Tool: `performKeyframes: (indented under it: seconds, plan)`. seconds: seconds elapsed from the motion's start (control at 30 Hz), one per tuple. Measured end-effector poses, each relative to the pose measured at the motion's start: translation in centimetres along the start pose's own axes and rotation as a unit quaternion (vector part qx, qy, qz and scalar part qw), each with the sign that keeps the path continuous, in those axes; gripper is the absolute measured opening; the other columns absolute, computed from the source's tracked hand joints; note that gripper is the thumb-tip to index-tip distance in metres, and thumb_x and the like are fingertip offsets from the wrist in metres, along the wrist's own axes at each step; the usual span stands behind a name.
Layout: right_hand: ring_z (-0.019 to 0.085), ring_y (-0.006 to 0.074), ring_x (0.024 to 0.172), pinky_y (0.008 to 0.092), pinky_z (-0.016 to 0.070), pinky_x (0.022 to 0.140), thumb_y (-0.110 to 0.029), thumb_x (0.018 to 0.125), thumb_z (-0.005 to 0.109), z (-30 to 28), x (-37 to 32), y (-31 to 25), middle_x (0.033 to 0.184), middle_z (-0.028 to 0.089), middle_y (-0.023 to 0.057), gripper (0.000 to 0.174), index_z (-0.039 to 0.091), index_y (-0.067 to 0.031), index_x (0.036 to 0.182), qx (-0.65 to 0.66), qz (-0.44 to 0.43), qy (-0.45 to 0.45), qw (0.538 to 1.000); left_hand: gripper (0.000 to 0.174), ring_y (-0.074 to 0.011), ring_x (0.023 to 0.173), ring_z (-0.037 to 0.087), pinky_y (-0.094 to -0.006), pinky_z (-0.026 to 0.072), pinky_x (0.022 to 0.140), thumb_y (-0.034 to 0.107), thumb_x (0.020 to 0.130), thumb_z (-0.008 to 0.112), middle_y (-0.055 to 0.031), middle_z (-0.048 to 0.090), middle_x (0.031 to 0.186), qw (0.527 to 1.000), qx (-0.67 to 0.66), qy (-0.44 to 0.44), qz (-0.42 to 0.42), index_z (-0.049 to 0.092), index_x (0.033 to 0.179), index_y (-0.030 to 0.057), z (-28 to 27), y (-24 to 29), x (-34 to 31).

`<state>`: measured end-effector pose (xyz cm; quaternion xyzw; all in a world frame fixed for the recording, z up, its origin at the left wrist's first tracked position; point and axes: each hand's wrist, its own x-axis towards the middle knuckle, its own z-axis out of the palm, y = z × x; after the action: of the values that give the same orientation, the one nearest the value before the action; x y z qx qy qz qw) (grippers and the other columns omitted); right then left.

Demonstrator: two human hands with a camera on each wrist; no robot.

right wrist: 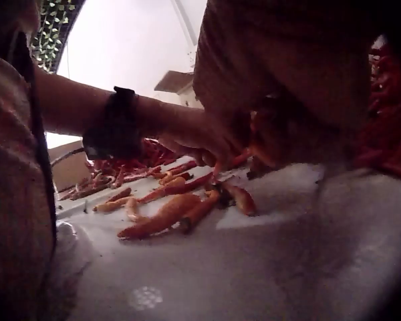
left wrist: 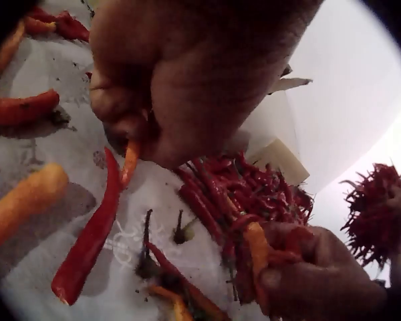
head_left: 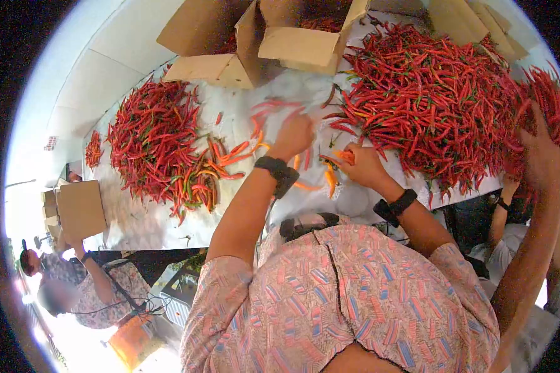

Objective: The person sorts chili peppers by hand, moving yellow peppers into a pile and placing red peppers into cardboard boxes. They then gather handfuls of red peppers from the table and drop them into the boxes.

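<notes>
My left hand (head_left: 294, 135) is over the middle of the white-covered table, slightly blurred. Its curled fingers pinch an orange chili (left wrist: 131, 162), whose end sticks out below them in the left wrist view. Just beneath that hand, a red chili (left wrist: 90, 234) overlaps the orange one in this view. To the right, my right hand (head_left: 364, 165) grips orange and red chilies, with an orange chili (left wrist: 256, 254) along its thumb. Between the hands, orange chilies (head_left: 330, 180) and loose green stems (left wrist: 180, 231) lie on the cloth. The right wrist view is dark around the right hand (right wrist: 281, 73).
A large heap of red chilies (head_left: 423, 99) lies on the right, a smaller mixed heap (head_left: 152, 137) on the left. Open cardboard boxes (head_left: 298, 46) stand at the back. Another person's hand (head_left: 544, 152) is at the chilies far right; someone else sits lower left.
</notes>
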<state>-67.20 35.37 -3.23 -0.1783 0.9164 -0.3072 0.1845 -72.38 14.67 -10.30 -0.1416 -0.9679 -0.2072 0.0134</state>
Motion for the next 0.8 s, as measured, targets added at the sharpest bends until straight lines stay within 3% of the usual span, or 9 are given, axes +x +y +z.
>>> performKeyframes:
  seconds: [0.13, 0.2, 0.3, 0.37, 0.4, 0.53, 0.73, 0.8]
  plan:
    - [0.058, 0.0358, 0.065, 0.0461, 0.0463, 0.058, -0.036, 0.081, 0.05, 1.7, -1.6, 0.0, 0.077, 0.061, 0.0182, 0.034, 0.061, -0.0073, 0.095, -0.016, -0.049, -0.032, 0.998, 0.014, -0.0382, 0.07, 0.057, -0.0462, 0.0445, 0.065, 0.013, 0.069, 0.051, -0.021, 0.058, 0.073, 0.999, -0.031, -0.035, -0.013, 0.059, 0.07, 0.0011, -4.0, 0.8, -1.4]
    - [0.059, 0.0366, 0.067, 0.0454, 0.047, 0.06, -0.029, 0.08, 0.049, 2.3, -1.8, -0.3, 0.08, 0.061, 0.0191, 0.037, 0.053, -0.0068, 0.11, -0.009, -0.07, -0.063, 0.996, 0.015, -0.0384, 0.068, 0.057, -0.0461, 0.0445, 0.065, 0.014, 0.069, 0.052, -0.021, 0.059, 0.073, 0.997, -0.047, -0.051, -0.029, 0.058, 0.069, 0.0011, -5.0, 1.8, -2.5]
    - [0.058, 0.0374, 0.067, 0.0455, 0.0473, 0.061, -0.026, 0.079, 0.05, 2.5, -1.4, -1.1, 0.082, 0.061, 0.0195, 0.037, 0.05, -0.0053, 0.11, -0.003, -0.108, -0.02, 0.994, 0.016, -0.0378, 0.069, 0.057, -0.0457, 0.0446, 0.064, 0.017, 0.069, 0.054, -0.0208, 0.059, 0.073, 0.994, -0.051, -0.073, -0.071, 0.058, 0.07, 0.0016, -5.5, 2.1, -4.2]
    - [0.058, 0.0378, 0.067, 0.0456, 0.0474, 0.061, -0.024, 0.079, 0.05, 3.3, -0.7, -0.4, 0.087, 0.06, 0.0203, 0.035, 0.049, -0.0042, 0.109, -0.017, -0.111, -0.055, 0.992, 0.022, -0.0372, 0.074, 0.059, -0.0454, 0.046, 0.067, 0.024, 0.073, 0.056, -0.0188, 0.062, 0.08, 0.991, -0.058, -0.089, -0.086, 0.059, 0.079, 0.0029, -5.9, 1.8, -5.1]
    - [0.058, 0.0381, 0.067, 0.0458, 0.0475, 0.061, -0.021, 0.08, 0.049, 3.6, -0.5, -0.1, 0.092, 0.06, 0.0211, 0.033, 0.048, -0.003, 0.107, -0.032, -0.112, -0.089, 0.989, 0.022, -0.0372, 0.074, 0.059, -0.0454, 0.046, 0.067, 0.024, 0.073, 0.056, -0.0188, 0.062, 0.08, 0.991, -0.057, -0.089, -0.087, 0.059, 0.079, 0.0029, -5.9, 1.5, -5.5]
    - [0.058, 0.0387, 0.07, 0.0463, 0.0474, 0.063, -0.02, 0.079, 0.05, 3.2, -0.6, -1.8, 0.102, 0.056, 0.0231, 0.028, 0.049, 0.0005, 0.097, -0.017, -0.122, -0.071, 0.99, 0.021, -0.0378, 0.067, 0.058, -0.0456, 0.0456, 0.062, 0.023, 0.073, 0.056, -0.0193, 0.06, 0.071, 0.989, -0.042, -0.097, -0.106, 0.058, 0.074, 0.0021, -4.1, 0.7, -7.2]
    - [0.056, 0.0364, 0.086, 0.0447, 0.0479, 0.071, -0.032, 0.078, 0.058, 0.7, -1.1, -4.6, 0.107, 0.054, 0.023, 0.045, 0.049, 0.0046, 0.102, -0.035, -0.104, -0.093, 0.99, 0.02, -0.0388, 0.065, 0.058, -0.0466, 0.0455, 0.058, 0.016, 0.076, 0.054, -0.0218, 0.058, 0.067, 0.995, -0.012, -0.069, -0.068, 0.055, 0.075, -0.003, -1.9, 1.9, -7.9]
    - [0.054, 0.034, 0.094, 0.0425, 0.0476, 0.076, -0.037, 0.076, 0.061, 1.2, -1.0, -4.0, 0.105, 0.056, 0.0187, 0.052, 0.048, 0.0021, 0.106, -0.047, -0.126, -0.087, 0.987, 0.02, -0.0389, 0.064, 0.057, -0.0466, 0.0458, 0.058, 0.017, 0.077, 0.054, -0.0217, 0.058, 0.067, 0.996, 0.007, -0.08, -0.042, 0.054, 0.076, -0.0032, -1.2, 2.3, -7.8]
